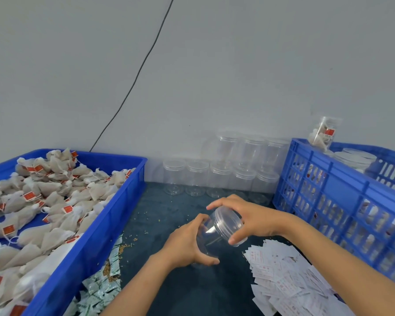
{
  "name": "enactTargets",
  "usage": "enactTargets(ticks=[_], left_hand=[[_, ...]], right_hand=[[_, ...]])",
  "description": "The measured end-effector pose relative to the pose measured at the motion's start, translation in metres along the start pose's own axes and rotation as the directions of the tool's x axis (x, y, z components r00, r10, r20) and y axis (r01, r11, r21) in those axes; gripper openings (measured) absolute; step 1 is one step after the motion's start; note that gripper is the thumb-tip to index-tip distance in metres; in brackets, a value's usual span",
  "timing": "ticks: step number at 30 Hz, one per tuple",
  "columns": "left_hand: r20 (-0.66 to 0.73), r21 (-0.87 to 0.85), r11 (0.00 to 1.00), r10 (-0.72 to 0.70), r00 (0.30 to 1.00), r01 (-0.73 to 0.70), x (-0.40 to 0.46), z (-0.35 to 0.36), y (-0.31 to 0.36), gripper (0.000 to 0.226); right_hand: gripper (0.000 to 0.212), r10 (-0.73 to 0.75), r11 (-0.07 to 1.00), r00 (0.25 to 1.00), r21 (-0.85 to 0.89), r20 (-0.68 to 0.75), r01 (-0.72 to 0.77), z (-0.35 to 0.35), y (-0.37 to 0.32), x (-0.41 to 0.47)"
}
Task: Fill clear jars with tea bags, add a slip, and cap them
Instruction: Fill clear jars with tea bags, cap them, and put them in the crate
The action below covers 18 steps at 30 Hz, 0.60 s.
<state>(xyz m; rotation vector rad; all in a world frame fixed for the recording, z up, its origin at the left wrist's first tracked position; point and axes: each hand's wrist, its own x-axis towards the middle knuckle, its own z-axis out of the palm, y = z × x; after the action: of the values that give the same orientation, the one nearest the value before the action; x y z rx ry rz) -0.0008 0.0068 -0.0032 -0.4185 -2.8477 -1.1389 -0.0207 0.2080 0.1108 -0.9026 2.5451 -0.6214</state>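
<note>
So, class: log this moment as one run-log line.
stage: uncapping | left hand: grips empty jar | right hand: grips lid | tea bags: in tray

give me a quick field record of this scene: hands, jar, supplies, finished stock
left hand: grips the body of the clear jar
right hand: fingers curled round the jar's lid
jar state: tilted, empty, lid on
tea bags: heaped in blue tray, left
slips: loose pile, lower right
empty jars: stacked against the wall
filled jars: in blue crate, right

Blue bin, red-tagged tea bags
</note>
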Motion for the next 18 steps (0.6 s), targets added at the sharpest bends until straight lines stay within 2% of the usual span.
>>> enactTargets(ticks=[1,3,6,7,10,12,14,16,18], left_hand=[[0.0,-0.002,1.0,-0.002,1.0,0.002,0.0,0.0,0.0,0.09],[-0.005,-0.004,1.0,-0.002,1.0,0.002,0.0,0.001,-0.001,0.088],[-0.001,0.0,1.0,0.0,1.0,0.0,0.001,0.002,-0.001,0.087],[0.0,0.001,1.0,0.0,1.0,0.0,0.001,0.002,-0.002,0.087],[0.01,-0.028,1.0,-0.008,1.0,0.008,0.002,0.002,-0.004,0.086],[0.031,-0.074,0.997,-0.025,0.999,0.027,0.003,0.0,-0.007,0.083],[0.048,-0.139,0.989,-0.038,0.998,0.045,0.003,-0.002,-0.012,0.082],[0.045,-0.225,0.972,-0.054,0.998,0.062,0.0,-0.002,-0.018,0.084],[0.018,-0.321,0.945,-0.069,0.997,0.071,-0.005,0.002,-0.025,0.083]], right_hand=[[0.083,-0.034,0.999,0.999,0.018,0.031,0.034,-0.002,0.002,-0.001],[0.093,0.012,0.998,0.998,0.053,0.054,-0.014,0.002,0.002,0.001],[0.088,0.191,0.98,0.981,0.065,-0.011,-0.19,0.012,0.002,0.009],[0.083,0.203,0.978,0.979,0.048,-0.025,-0.201,0.01,0.002,0.01],[0.08,0.027,0.988,0.999,-0.154,-0.019,-0.03,0.0,0.001,0.005],[0.085,-0.114,0.927,0.993,-0.362,-0.033,0.095,-0.007,0.0,0.004],[0.085,-0.21,0.883,0.975,-0.442,-0.078,0.155,-0.012,0.002,0.005],[0.083,-0.223,0.93,0.954,-0.339,-0.201,0.146,-0.012,0.009,0.008],[0.08,-0.136,0.984,0.915,-0.161,-0.38,0.08,-0.001,0.024,0.011]])
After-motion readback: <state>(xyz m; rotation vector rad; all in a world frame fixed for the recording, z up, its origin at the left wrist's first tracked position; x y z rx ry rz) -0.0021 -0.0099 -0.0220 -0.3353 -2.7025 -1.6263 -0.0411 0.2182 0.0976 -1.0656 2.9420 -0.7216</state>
